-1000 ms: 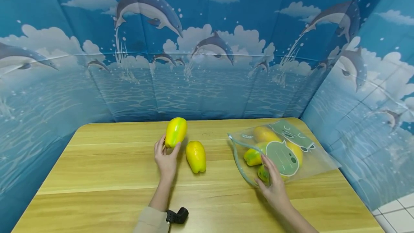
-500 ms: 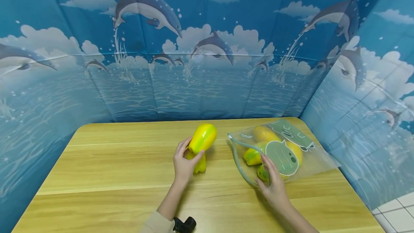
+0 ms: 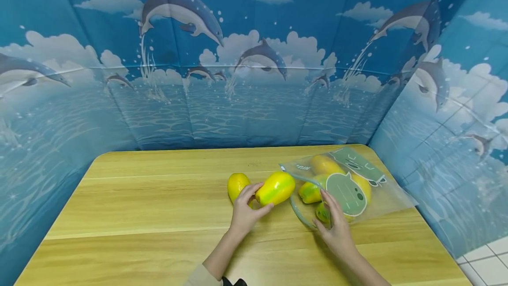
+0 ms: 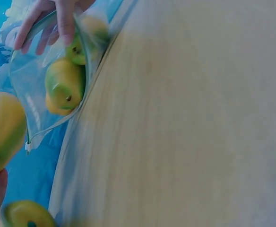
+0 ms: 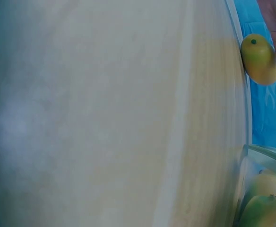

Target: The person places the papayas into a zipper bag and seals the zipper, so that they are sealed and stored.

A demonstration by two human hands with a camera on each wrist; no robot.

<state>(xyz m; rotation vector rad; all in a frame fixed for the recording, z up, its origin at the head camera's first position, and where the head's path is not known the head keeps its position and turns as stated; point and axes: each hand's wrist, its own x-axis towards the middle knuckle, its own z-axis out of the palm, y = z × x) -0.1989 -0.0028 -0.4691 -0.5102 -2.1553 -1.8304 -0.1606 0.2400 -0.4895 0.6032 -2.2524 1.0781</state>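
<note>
My left hand grips a yellow papaya with green streaks by one end. The fruit's far end points right, close to the mouth of a clear zip bag printed with green cartoon animals. My right hand holds the bag's opening edge, fingers and thumb on either side of the rim in the left wrist view. Several papayas lie inside the bag, partly behind the print. A loose papaya rests on the table, its lower part hidden by my left hand.
The wooden table has rounded back corners. Behind it and along the right side hangs a blue curtain with dolphins and clouds. White floor tiles show at the lower right.
My left hand has carried the papaya rightward, past the loose one, toward the bag's mouth, and the fruit has turned to point right. The right hand and bag stay in place.
</note>
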